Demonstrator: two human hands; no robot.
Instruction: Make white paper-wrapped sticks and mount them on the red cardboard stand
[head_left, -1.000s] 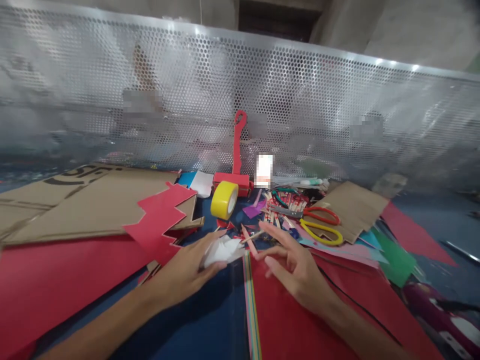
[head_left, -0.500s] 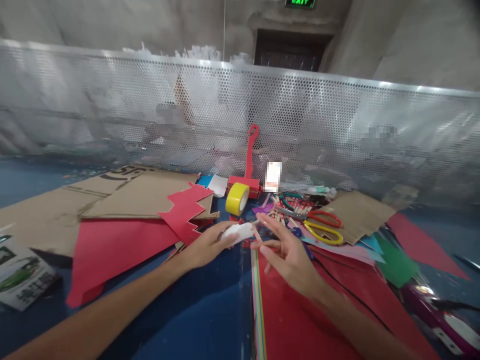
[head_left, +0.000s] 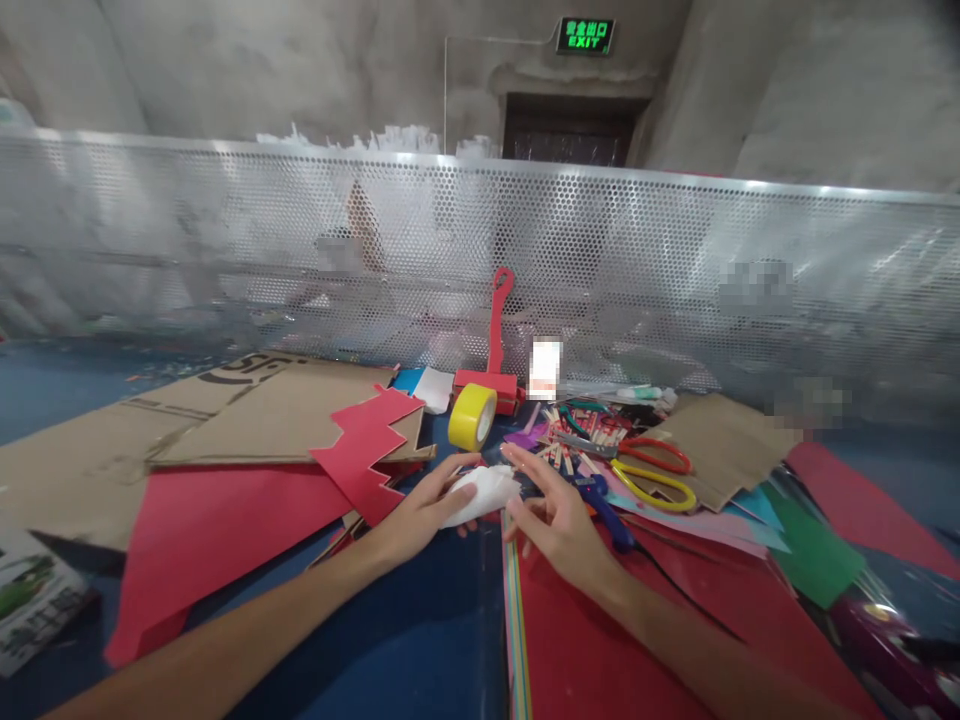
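My left hand [head_left: 416, 515] is closed around a white, crumpled wad [head_left: 484, 495] that looks like tissue or soft paper. At the wad's right end is my right hand [head_left: 559, 520], its fingers apart and its index finger stretched over the top. Whether those fingertips touch the wad is hard to tell. Just beyond my hands a roll of yellow tape [head_left: 469, 418] stands on its edge. A blue glue gun [head_left: 609, 508] lies right of my right hand, its black cord trailing over a stack of red sheets [head_left: 637, 630].
Scissors [head_left: 652, 475] with red and yellow handles lie behind the glue gun. Brown cardboard [head_left: 232, 410] and a zigzag-cut red piece [head_left: 364, 440] lie to the left. A red upright cutout [head_left: 497, 330] stands before a perforated metal screen [head_left: 637, 250]. Small sticks [head_left: 577, 445] are scattered nearby.
My right hand has come closer to the white wad, and more of the wad's right end shows. The view has tilted up slightly, bringing the whole exit sign into sight.
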